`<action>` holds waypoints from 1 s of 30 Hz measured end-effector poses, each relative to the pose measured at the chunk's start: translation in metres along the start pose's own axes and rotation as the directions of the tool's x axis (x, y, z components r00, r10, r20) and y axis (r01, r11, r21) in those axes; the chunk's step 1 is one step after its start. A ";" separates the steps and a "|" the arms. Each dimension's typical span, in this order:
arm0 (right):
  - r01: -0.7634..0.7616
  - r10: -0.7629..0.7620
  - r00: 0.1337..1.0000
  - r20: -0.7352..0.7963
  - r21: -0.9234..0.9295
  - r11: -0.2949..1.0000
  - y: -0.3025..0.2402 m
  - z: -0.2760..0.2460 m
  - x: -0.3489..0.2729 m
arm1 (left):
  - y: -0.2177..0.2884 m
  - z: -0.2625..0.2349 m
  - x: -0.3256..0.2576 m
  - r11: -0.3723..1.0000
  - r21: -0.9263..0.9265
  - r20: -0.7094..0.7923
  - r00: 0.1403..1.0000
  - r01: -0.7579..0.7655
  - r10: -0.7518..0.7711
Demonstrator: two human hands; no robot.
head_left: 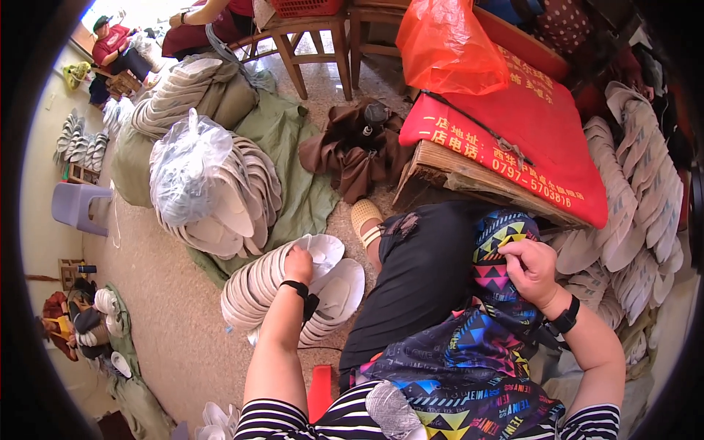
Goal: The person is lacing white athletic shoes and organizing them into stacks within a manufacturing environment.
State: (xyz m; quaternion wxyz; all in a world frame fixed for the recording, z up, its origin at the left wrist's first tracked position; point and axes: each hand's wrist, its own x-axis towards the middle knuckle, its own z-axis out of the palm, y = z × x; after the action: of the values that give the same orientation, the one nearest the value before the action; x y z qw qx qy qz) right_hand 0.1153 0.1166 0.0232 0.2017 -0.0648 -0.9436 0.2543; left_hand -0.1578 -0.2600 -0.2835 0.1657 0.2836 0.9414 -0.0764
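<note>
My left hand (298,264) reaches down to a curved row of white shoe insoles (257,286) stacked on edge on the floor, its fingers closed on the top of one insole near the row's right end. My right hand (529,268) rests on my lap with its fingers curled, pinching the edge of a multicoloured patterned cloth (469,352) that covers my knees. Both wrists wear black bands.
More insole stacks lie on a green sheet (293,161), one under a clear plastic bag (187,165). A wooden bench with a red cushion (528,132) and an orange bag (447,48) stands on the right, with insoles (638,191) beside it. A brown umbrella (359,150), a stool (77,209), and people far back.
</note>
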 end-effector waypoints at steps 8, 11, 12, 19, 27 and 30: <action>0.079 -0.078 0.997 -0.020 0.027 0.997 0.001 0.012 0.008 | 0.004 -0.006 -0.004 0.965 -0.254 0.157 0.987 0.061 -0.021; 0.069 -0.069 0.997 -0.022 0.013 0.998 0.005 0.009 0.005 | 0.026 -0.043 0.002 0.828 -0.560 0.077 0.992 -0.036 0.095; 0.069 -0.069 0.997 -0.033 0.019 0.997 0.006 0.010 0.004 | 0.031 -0.062 0.001 0.828 -0.559 0.077 0.992 -0.037 0.096; 0.087 -0.085 0.995 -0.053 0.043 0.995 0.002 0.011 0.008 | 0.047 -0.249 -0.001 0.240 -0.832 -0.525 0.849 -0.499 -0.053; 0.038 -0.039 0.999 0.002 0.103 0.994 -0.003 0.020 0.015 | 0.108 -0.465 -0.049 -0.106 -0.669 -0.742 0.667 -0.735 0.059; 0.003 -0.010 0.999 0.043 0.177 0.984 -0.003 0.021 0.018 | 0.121 -0.487 -0.051 -0.002 -0.705 -0.697 0.693 -0.709 0.185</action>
State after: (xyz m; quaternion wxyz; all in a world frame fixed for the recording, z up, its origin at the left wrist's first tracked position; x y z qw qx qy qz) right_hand 0.0896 0.1087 0.0141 0.1867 -0.0380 -0.9217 0.3379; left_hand -0.1813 -0.0703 0.1834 0.1175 0.4154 0.6237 0.6517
